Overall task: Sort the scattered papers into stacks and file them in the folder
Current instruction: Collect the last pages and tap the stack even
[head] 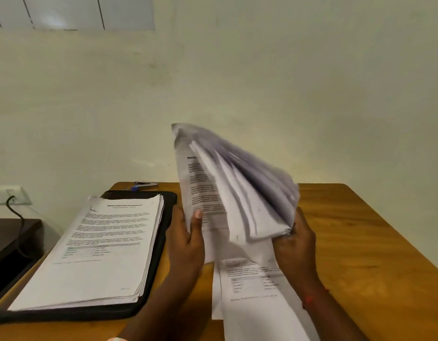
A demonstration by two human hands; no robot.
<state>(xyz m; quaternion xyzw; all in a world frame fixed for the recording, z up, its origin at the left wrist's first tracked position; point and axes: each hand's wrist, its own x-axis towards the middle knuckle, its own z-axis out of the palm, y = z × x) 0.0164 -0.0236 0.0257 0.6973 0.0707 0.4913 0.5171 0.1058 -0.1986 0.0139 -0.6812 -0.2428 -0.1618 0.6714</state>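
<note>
Your left hand (186,238) and right hand (293,242) each grip a lower corner of the fanned bundle of papers (235,190), raised off the table (356,242), probably for squaring before it joins the stack (99,252) on the open folder (161,242).

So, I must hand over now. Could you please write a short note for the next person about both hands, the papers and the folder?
Hands: the left hand and the right hand both grip the fanned bundle of white printed sheets, held upright above the brown wooden table.
Done: a thick stack of white printed papers lies on the open black folder, at the left.
Left: square the bundle, collect the loose white printed sheets lying on the table under the hands, file all of it, and probably close the folder.
</note>
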